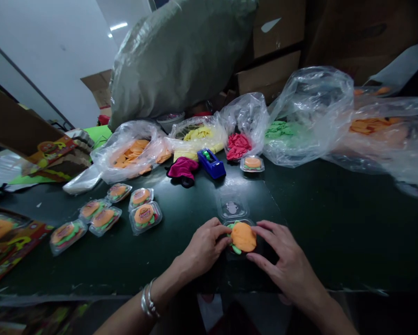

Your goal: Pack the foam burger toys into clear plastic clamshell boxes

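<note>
While the dark desk point(316, 209) is carrying the whole spread, you are keeping both hands low at its near edge, around an orange burger-shaped candy point(243, 237) that is sitting in a clear open tray point(237, 253), with green and red layers peeking out beneath the orange top. Your left hand point(202, 249) is curling in from the left, its fingertips pinching the candy's left edge; your right hand point(286, 263) is lying flatter, fingers spread, its fingertips touching the right edge. Just behind the candy a clear lid point(232, 206) is lying flat on the desk. To your left, six packed burger candies point(145, 217) are lying in a loose cluster, well apart from your hands. Farther back a blue tape dispenser point(211, 163) is standing beside a magenta cloth point(183, 168), and one more packed candy point(252, 163) is resting near the bags. Along the rear, clear plastic bags are holding orange pieces point(134, 152), yellow pieces point(198, 134), red pieces point(238, 145) and green pieces point(280, 130). A silver bracelet point(148, 300) is circling your left wrist.
</note>
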A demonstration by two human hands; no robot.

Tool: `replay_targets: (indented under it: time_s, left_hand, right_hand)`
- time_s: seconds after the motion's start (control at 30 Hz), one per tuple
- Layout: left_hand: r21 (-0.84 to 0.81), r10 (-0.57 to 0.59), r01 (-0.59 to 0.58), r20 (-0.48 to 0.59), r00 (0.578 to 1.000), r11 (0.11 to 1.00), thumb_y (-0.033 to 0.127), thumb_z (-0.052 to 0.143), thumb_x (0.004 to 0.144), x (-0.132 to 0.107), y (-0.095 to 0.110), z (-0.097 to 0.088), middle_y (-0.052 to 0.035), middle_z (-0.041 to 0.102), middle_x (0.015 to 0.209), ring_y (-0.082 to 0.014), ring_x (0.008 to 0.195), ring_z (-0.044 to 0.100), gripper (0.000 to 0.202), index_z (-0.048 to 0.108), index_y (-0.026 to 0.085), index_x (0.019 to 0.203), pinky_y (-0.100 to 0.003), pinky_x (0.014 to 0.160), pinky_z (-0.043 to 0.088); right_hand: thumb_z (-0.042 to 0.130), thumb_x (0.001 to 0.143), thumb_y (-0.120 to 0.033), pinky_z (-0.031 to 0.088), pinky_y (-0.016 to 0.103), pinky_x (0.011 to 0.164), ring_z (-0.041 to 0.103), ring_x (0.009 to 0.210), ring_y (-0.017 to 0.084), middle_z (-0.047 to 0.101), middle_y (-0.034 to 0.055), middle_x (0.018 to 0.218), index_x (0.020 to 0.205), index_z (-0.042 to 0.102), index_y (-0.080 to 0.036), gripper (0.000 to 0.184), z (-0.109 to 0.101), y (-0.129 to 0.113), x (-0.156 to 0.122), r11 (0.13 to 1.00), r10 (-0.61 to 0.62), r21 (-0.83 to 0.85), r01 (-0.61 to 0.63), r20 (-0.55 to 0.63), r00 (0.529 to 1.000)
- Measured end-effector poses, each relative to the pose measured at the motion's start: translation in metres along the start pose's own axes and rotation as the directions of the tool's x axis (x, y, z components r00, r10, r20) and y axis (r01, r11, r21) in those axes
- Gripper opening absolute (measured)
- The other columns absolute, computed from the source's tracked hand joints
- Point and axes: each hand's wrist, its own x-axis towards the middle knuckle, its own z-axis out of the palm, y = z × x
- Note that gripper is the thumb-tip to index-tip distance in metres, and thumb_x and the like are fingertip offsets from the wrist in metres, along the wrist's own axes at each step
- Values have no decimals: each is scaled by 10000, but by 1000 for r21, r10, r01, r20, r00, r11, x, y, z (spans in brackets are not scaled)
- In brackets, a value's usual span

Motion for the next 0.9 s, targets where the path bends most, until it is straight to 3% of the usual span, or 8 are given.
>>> replay_targets:
  time_s: [0.1, 0.27, 0.33, 0.43, 0.53, 0.63, 0.77, 0.9]
  left_hand:
    - [-36, 18, -19, -24, 1000, 999, 238, 530, 904, -1, -2, -1, -21, 556, 862, -144, 803, 543, 207, 690, 202, 1030, -250, 741, 446]
    - [-26, 47, -48, -28, 998, 999, 225, 462, 935, -2, -6, 0, -24, 549, 858, -142, 794, 532, 245, 687, 192, 1024, -250, 733, 445]
    - [-11, 71, -71, -38, 997, 997, 213, 418, 949, -1, -7, 2, -24, 540, 837, -140, 779, 524, 279, 689, 192, 1010, -248, 723, 444]
    - [22, 86, -85, -56, 995, 996, 197, 398, 951, 1, -9, 5, -26, 541, 830, -137, 757, 519, 296, 692, 190, 979, -244, 708, 440]
    - [2, 71, -70, -59, 996, 998, 185, 447, 928, 1, -10, 4, -27, 582, 830, -145, 769, 548, 248, 693, 192, 957, -245, 717, 448]
    - [-114, 19, -31, -105, 994, 993, 155, 491, 898, -2, -8, -2, -32, 654, 907, -153, 831, 594, 212, 661, 182, 1023, -255, 783, 465]
    - [-140, 44, -75, -208, 977, 987, 178, 521, 892, -10, -3, -4, -51, 645, 986, -163, 900, 597, 184, 630, 175, 1040, -277, 840, 475]
    - [-26, 136, -141, -148, 980, 990, 210, 636, 831, -11, -1, 8, -57, 597, 1045, -183, 950, 568, 228, 612, 203, 1058, -304, 856, 481]
  right_hand:
    - [690, 776, -220, 511, 487, 852, 533, 1035, 299, 613, 106, 1117, 1112, 635, -244, 341, -10, -2, 9, 992, -93, -83, 100, 80, 992]
    - [548, 874, -184, 537, 413, 793, 576, 938, 243, 662, 77, 1016, 979, 689, -253, 189, -23, -6, 28, 988, -144, -21, 153, 233, 962]
    - [493, 908, -217, 546, 373, 766, 613, 893, 223, 677, 69, 984, 928, 687, -238, 196, -22, -8, 31, 997, -68, 33, 63, 193, 979]
    - [461, 930, -259, 552, 324, 708, 650, 802, 200, 692, 66, 919, 921, 660, -205, 205, -12, -11, 24, 993, 76, 83, -79, 37, 996]
    - [496, 911, -211, 538, 382, 773, 629, 868, 228, 684, 90, 955, 937, 644, -194, 151, 2, -16, 12, 998, -57, -22, 56, -42, 997]
    - [533, 887, -148, 523, 438, 792, 591, 919, 251, 658, 114, 1000, 991, 623, -186, 143, 10, -18, 2, 973, -197, -127, 195, -6, 980]
    - [564, 877, -142, 533, 434, 812, 572, 972, 248, 610, 126, 1068, 1118, 549, -185, 245, 8, -16, 0, 972, -224, -63, 225, 14, 974]
    - [563, 877, -133, 541, 413, 819, 581, 969, 233, 596, 105, 1059, 1117, 530, -213, 254, 7, -11, 0, 979, -203, 3, 203, -28, 979]
